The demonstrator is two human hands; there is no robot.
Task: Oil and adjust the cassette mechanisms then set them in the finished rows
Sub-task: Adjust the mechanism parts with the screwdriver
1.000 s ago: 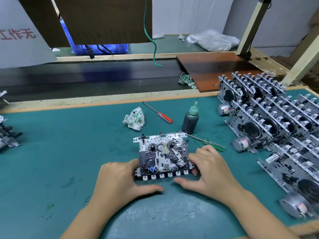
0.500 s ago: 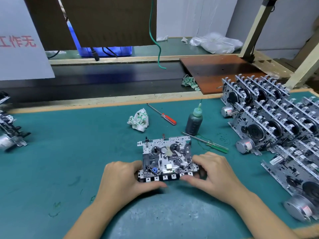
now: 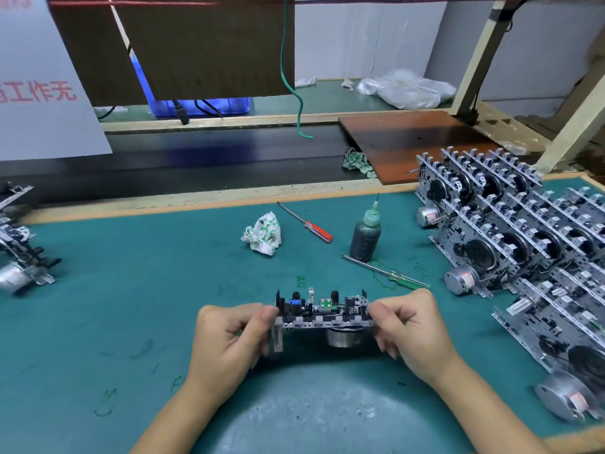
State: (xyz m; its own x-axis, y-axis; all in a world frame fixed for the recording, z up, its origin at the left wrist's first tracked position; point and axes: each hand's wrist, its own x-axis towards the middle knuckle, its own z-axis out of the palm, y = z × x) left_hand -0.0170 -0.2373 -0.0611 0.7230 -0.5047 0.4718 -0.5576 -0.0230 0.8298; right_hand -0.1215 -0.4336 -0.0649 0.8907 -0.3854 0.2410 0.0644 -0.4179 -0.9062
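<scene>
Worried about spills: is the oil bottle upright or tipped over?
Upright. The oil bottle stands on its base on the green mat, needle tip pointing up.

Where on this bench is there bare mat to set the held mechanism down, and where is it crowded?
Bare mat lies left of the left hand, between the crumpled rag and the mechanisms at the left edge. The right side is crowded with the finished rows.

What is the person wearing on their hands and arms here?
Nothing that shows. The left hand and right hand are bare, with no gloves, rings or watch visible, and both forearms are uncovered down to the frame's bottom edge. No sleeves are in view.
</scene>
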